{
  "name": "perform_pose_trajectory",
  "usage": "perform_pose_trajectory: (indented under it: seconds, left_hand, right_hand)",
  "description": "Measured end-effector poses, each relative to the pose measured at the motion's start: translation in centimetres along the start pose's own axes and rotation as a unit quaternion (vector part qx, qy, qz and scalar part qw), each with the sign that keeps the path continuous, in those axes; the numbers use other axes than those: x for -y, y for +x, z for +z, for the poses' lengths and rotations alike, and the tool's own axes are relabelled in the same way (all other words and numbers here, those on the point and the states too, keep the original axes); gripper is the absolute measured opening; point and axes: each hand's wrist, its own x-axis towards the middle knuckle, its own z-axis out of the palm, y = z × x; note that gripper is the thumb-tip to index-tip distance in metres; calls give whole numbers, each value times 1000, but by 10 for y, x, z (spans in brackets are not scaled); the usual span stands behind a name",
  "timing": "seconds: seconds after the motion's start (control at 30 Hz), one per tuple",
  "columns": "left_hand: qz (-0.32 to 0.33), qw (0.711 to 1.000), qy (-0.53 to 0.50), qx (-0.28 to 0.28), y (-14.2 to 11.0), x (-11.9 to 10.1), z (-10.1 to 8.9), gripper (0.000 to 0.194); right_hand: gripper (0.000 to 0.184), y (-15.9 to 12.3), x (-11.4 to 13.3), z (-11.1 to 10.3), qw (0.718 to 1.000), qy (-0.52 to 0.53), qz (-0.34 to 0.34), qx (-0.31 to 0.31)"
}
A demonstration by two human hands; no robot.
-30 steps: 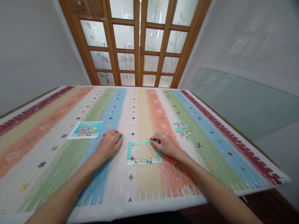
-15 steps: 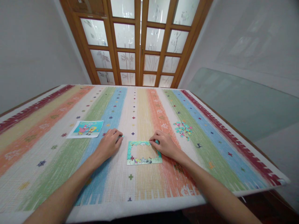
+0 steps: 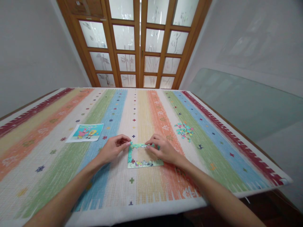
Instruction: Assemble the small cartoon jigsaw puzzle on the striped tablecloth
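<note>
Pile pieces (image 3: 184,131), seemingly indistinct.

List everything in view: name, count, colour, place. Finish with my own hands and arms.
puzzle frame: 1, teal and pale green, centre front
loose pieces: pile, too many to count, mostly teal, right
picture: 1, teal, pink and yellow, left
cloth: 1, multicoloured stripes, over table
table: 1, brown edge, under cloth
doors: count unclear, brown with frosted panes, far end
brown panel: 1, brown, doors' upper left
green panel: 1, pale green, right
walls: 2, pale grey, left and right
floor: dark reddish brown, lower right
left hand: 1, bare, frame's far left corner
right hand: 1, bare, frame's far edge
arms: 2, bare, from near edge
</note>
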Motion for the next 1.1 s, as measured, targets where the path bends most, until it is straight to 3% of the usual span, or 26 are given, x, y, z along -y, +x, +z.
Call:
perform_pose_trajectory:
  seconds: [0.13,0.23,0.57,0.73,0.93,1.1]
  left_hand:
    - [-11,993,-96,60,-6,-8,15,27]
    - [-29,974,-206,92,-10,-11,26,39]
    - [-80,928,-345,117,-13,-7,33,53]
    - [-87,914,-372,135,-12,-9,33,54]
    - [-100,921,-351,134,-12,-10,34,58]
    - [-116,927,-335,125,-12,-10,35,64]
  right_hand:
    - [16,-3,16,9,997,74,-18,6]
    - [16,-5,26,14,993,113,-33,3]
    - [10,-6,32,15,987,128,-90,-26]
    - [9,-6,31,12,986,97,-128,-40]
    - [4,-4,32,9,978,83,-191,-22]
    - [7,-4,30,10,980,92,-176,-12]
